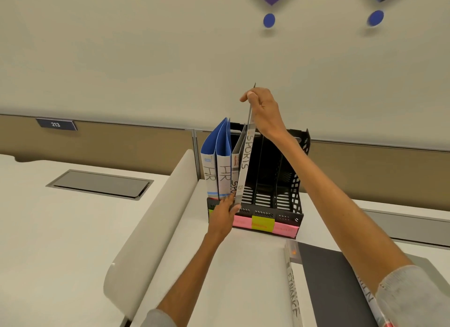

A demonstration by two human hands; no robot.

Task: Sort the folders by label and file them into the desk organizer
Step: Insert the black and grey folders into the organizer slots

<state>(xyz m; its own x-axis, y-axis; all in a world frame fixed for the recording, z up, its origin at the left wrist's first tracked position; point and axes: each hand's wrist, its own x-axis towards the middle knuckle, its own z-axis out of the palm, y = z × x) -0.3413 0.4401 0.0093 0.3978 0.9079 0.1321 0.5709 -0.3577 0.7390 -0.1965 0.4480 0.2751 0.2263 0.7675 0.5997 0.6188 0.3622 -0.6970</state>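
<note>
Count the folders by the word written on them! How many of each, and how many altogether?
HR folders: 2
SPORTS folders: 2
FINANCE folder: 1
Folder with a half-hidden label ending in EN: 1
Total that I can see: 6

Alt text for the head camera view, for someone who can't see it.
Two hands hold a grey SPORTS folder at a black desk organizer, the right hand pinching its top edge and the left hand gripping its bottom corner. Two blue HR folders and a second SPORTS folder stand in its left slots; more folders lie on the desk.
</note>
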